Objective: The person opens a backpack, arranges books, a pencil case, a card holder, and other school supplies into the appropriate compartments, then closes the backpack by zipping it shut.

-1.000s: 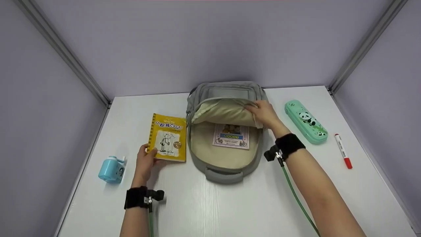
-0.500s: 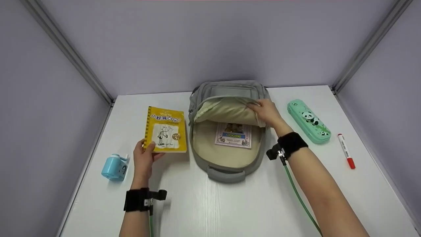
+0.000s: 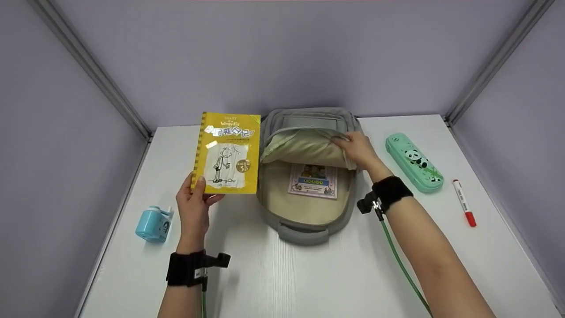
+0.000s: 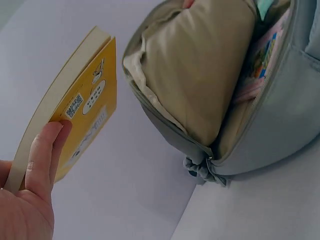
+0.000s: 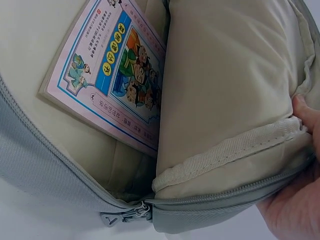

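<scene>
My left hand [image 3: 194,210] grips a yellow paperback book [image 3: 227,154] by its lower left corner, thumb on the front cover and fingers behind. The book is raised and tilted up beside the bag, its right edge overlapping the bag in the head view. A grey backpack [image 3: 302,236] lies unzipped, handle toward me. My right hand [image 3: 359,150] pinches the edge of its front flap [image 5: 235,75] and holds it folded back. Inside, a pink picture book [image 5: 120,75] lies on the beige lining, its upper part hidden under the flap.
A blue pencil sharpener [image 3: 153,224] stands at the left of the white table [image 3: 273,282]. To the right lie a green panda pencil case [image 3: 415,162] and a red-capped marker [image 3: 464,203]. Grey-lilac panels [image 3: 282,57] enclose the back and sides.
My left hand has lifted the yellow book and moved it farther from me and slightly right, tilting it more upright. The right hand keeps its hold on the flap.
</scene>
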A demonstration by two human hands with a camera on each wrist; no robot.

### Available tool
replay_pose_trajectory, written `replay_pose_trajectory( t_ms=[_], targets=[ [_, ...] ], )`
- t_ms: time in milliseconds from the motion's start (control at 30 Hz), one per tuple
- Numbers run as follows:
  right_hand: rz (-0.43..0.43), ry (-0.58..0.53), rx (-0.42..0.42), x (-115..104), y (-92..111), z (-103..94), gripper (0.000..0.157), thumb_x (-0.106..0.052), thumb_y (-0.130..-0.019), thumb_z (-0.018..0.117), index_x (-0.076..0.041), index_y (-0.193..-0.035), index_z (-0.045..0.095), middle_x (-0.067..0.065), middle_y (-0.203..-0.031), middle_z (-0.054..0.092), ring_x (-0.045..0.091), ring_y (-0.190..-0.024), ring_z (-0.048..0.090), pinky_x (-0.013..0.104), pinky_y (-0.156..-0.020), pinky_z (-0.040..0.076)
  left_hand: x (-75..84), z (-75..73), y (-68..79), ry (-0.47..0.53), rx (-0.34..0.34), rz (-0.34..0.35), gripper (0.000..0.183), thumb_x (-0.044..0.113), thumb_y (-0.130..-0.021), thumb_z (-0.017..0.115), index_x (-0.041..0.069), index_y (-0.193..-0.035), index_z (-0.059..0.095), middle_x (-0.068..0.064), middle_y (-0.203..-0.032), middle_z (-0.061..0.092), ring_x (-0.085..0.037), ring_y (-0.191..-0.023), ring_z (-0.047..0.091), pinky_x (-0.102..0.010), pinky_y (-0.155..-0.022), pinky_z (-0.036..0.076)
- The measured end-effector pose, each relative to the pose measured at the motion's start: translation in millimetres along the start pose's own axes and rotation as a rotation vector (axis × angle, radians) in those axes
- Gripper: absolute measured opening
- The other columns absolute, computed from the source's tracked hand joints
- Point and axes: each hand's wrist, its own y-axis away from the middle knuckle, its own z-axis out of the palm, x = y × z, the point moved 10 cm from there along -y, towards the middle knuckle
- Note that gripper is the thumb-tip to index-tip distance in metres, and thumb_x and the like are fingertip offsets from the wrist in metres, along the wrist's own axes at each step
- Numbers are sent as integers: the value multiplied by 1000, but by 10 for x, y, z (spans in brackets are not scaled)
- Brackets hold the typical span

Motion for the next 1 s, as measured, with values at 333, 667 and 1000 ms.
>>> replay_pose_trajectory(
  t_ms=[333, 667, 1000],
  targets=[
    [-8, 74, 33, -86, -75, -70, 45, -43, -98, 59, -14, -67, 44, -3, -59, 35, 16, -55, 36, 33, -60, 33, 10, 393, 104, 120, -186, -50, 42, 21, -102, 56, 2, -139, 51, -26, -120, 58, -39, -91, 69, -41, -70, 57],
    [50, 90, 78, -156, -141, -140, 44, -39, -98, 60, -12, -67, 45, 0, -64, 40, 17, -61, 42, 32, -61, 36, -210, 651, 265, 125, -415, -205, 43, 16, -102, 55, -4, -140, 47, -24, -109, 63, -31, -80, 71, -33, -59, 57],
    [59, 105, 134, -182, -158, -233, 47, -37, -98, 60, -14, -63, 40, -4, -57, 33, 13, -53, 36, 30, -56, 32, -565, 900, 483, 21, -583, -333, 43, 18, -103, 52, -6, -138, 47, -24, -109, 64, -31, -83, 71, -35, -62, 58]
  ],
)
